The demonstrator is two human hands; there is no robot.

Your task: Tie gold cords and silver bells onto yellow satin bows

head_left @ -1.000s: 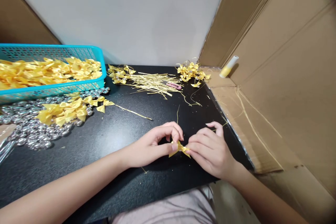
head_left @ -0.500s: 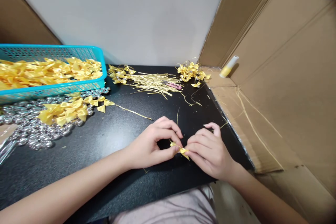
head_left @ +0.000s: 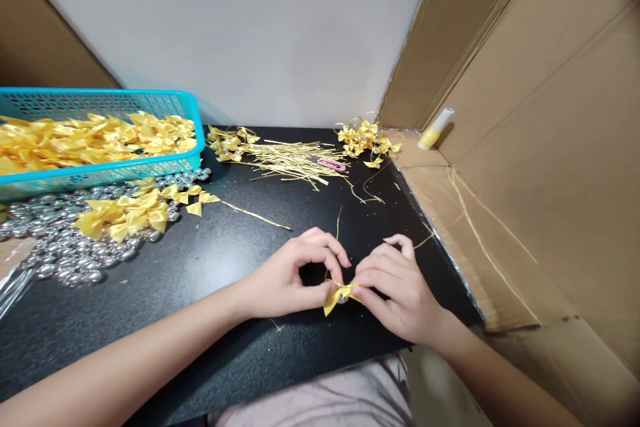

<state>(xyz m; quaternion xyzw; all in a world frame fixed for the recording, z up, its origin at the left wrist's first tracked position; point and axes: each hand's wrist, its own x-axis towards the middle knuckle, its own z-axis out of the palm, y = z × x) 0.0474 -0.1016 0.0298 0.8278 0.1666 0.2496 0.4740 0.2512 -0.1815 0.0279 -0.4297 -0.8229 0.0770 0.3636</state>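
Near the front edge of the black table, a yellow bow (head_left: 338,296) with a silver bead at its lower middle is held between both hands. My left hand (head_left: 295,273) pinches the bow's left side between thumb and index finger. The fingertips of my right hand (head_left: 393,287) grip its right side, with one finger raised away. A thin gold tie shows beside my left fingertips; how it runs round the bow is hidden. Gold ties (head_left: 295,161) lie in a pile at the back, with a pink clip (head_left: 332,165) on them.
A blue basket (head_left: 197,120) of yellow bows stands at the left. Silver beads (head_left: 75,257) and loose bows (head_left: 125,213) lie before it. Finished-looking bow clusters (head_left: 364,139) sit at the back, near a yellow-white tube (head_left: 436,129) and cardboard walls (head_left: 550,113).
The bow has turned between my fingers; its left loop now hangs down and the silver bead shows. Both hands have shifted only slightly.
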